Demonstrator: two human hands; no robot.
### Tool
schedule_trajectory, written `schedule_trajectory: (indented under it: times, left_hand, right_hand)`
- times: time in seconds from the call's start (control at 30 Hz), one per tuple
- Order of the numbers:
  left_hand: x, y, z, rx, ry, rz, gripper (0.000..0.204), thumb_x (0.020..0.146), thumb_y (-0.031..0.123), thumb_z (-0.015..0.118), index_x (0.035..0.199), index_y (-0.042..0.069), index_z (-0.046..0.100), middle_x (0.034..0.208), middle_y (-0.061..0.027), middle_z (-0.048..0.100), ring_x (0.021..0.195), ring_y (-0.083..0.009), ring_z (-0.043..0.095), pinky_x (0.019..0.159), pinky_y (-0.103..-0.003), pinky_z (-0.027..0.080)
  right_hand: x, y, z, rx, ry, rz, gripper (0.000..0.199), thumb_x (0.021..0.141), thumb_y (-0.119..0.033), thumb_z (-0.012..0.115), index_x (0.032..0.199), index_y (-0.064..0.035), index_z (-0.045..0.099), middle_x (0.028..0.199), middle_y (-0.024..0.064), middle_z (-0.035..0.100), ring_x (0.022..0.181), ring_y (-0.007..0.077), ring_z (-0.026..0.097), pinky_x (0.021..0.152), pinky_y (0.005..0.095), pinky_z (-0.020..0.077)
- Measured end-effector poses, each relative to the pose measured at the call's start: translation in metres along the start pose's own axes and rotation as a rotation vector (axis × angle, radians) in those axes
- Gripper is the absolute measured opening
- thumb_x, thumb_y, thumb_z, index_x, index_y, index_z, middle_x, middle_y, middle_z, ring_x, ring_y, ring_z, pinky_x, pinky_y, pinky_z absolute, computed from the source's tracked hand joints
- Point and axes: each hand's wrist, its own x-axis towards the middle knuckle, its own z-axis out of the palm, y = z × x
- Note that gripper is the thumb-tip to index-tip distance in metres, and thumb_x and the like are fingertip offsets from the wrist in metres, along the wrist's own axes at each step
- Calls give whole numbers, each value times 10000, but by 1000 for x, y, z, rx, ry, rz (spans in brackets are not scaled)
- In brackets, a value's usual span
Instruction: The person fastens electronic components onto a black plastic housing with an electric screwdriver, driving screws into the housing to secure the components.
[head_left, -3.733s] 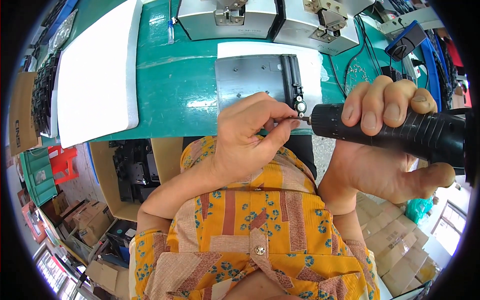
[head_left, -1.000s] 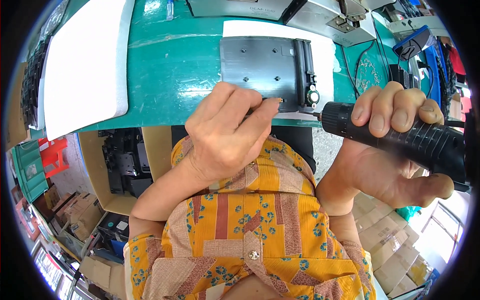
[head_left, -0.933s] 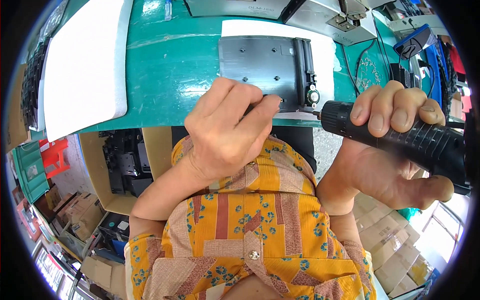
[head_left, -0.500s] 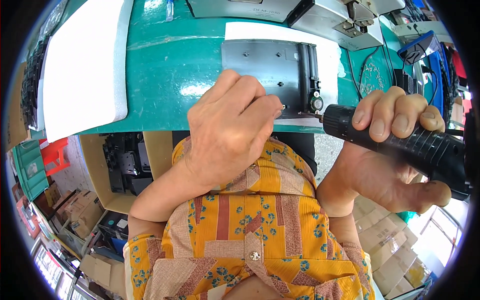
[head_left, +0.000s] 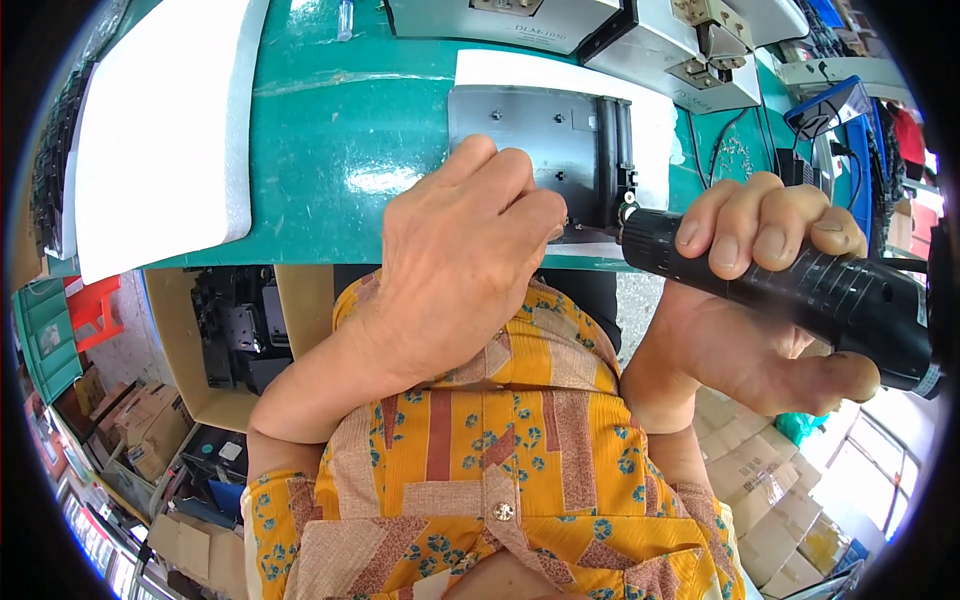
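Observation:
A flat black panel (head_left: pixel 530 140) with a thick double ridge along its right side lies on a white foam sheet (head_left: pixel 653 125). Over the panel's near edge, my left hand (head_left: pixel 470 255) has its fingers closed in a pinch; a tiny brass-coloured bit shows by the fingertips, too small to name. My right hand (head_left: pixel 775 280) is wrapped round a black electric screwdriver (head_left: pixel 790 285), held almost level with its nose pointing left. That nose is by the panel's near right corner, a little right of my left fingertips. The screwdriver's tip is hard to make out.
Grey machines (head_left: pixel 510 25) stand along the back of the green table (head_left: pixel 320 150). Another white foam sheet (head_left: pixel 165 140) lies at left. Below the table's near edge is a cardboard box (head_left: pixel 215 390) of black parts. Cables and small loose screws (head_left: pixel 735 155) lie at right.
The screwdriver has moved left with my right hand, its nose closer to my left fingertips and now covering part of the panel's corner. My left hand stays pinched at the panel's near edge.

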Motion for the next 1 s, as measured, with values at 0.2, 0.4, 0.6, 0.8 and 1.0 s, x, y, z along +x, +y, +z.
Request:
schedule_trajectory:
  times: [0.2,0.4,0.6,0.8,1.0]
  left_hand:
    - [-1,0,2,4,26,8,116,758,19,747,848,66,691,752,-42,550,702,-227,537,561,-339,435]
    - [-2,0,4,2,45,6,114,759,34,756,843,69,687,753,-34,549,701,-218,534,564,-339,436]
    - [-3,-1,4,-1,48,-1,103,764,50,761,838,75,694,749,-28,543,705,-210,529,560,-337,434]
    - [-4,-1,4,1,40,-2,108,763,62,767,843,80,697,750,-25,537,707,-208,529,561,-340,438]
    - [-4,-3,3,14,22,-12,122,742,58,768,836,77,692,748,-27,536,710,-208,536,556,-340,441]
  right_hand:
    - [0,5,4,-28,0,-22,767,839,-742,604,1204,-68,574,939,65,539,755,188,541,666,362,480]
    - [-2,11,5,-66,8,-44,760,861,-746,563,1203,-67,563,940,77,542,751,198,549,655,376,499]
    - [-5,17,7,-78,39,-58,768,859,-748,565,1208,-64,550,935,83,542,748,205,554,654,378,505]
    - [-3,17,12,-90,40,-33,763,851,-749,576,1185,-63,546,916,83,540,734,203,550,639,366,508]
    - [1,25,18,-127,59,-36,772,838,-771,577,1158,-69,541,866,69,531,690,193,537,600,344,501]
